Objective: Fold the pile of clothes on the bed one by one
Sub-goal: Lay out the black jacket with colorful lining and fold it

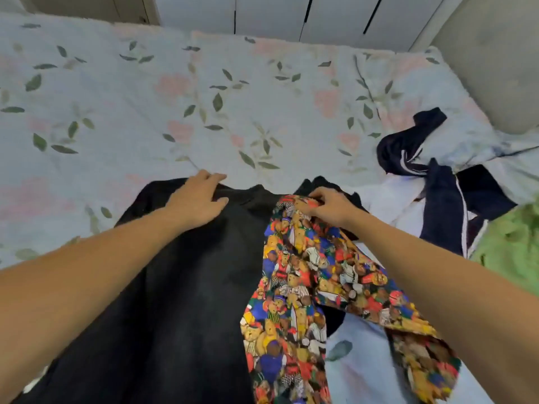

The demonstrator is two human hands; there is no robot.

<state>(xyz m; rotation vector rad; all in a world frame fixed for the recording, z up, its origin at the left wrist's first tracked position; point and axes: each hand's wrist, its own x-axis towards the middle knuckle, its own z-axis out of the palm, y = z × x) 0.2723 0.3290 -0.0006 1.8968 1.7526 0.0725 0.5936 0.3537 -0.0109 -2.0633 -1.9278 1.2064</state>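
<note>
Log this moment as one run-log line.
left hand: flat on black garment | right hand: pinching bear-print garment | pile: unfolded, at right

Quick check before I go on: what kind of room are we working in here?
Most likely a home bedroom. The clothes lie on a bed with a floral bedspread, a padded headboard stands at its right end, and white wardrobe doors run along the far wall.

left hand (pixel 198 196) flat on black garment (pixel 180 281), right hand (pixel 329 208) pinching bear-print cloth (pixel 294 287).
</note>
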